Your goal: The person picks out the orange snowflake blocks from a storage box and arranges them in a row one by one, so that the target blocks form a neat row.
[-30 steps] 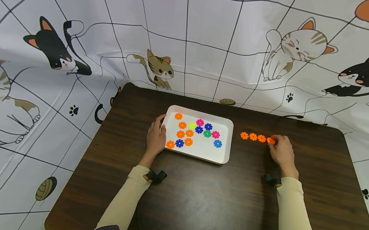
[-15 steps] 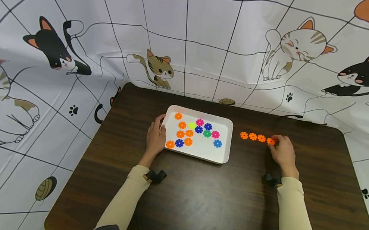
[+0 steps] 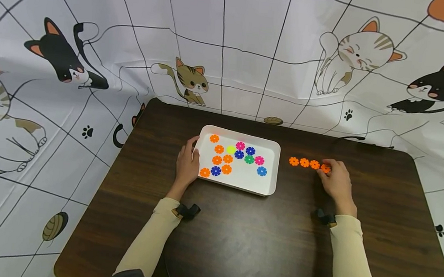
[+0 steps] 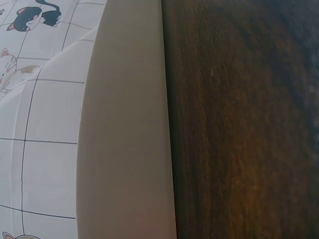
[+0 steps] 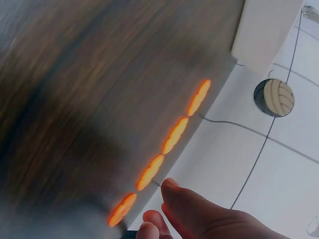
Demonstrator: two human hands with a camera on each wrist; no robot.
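Note:
A shallow white tray (image 3: 241, 185) holds several flower-shaped discs in orange, blue, pink, green and yellow. At its left side, my left hand (image 3: 188, 165) holds the rim. The left wrist view shows the tray's outer wall (image 4: 124, 124), but no hand. Right of the tray, orange flower discs (image 3: 304, 162) lie in a row on the table. My right hand (image 3: 337, 182) is at the row's right end, its thumb and fingers spread about the last orange disc (image 5: 122, 210). In the right wrist view, the fingertips (image 5: 170, 184) appear apart from that disc.
The dark wooden table (image 3: 235, 248) reaches back to a white curtain (image 3: 249, 69) printed with cats and grid lines. A thin cable (image 3: 167, 268) lies near the left forearm. Each wrist wears a small black camera (image 3: 187, 211).
My right hand has shifted slightly left, and its thumb and fingers have loosened around the last orange disc. The left hand and the tray keep their place.

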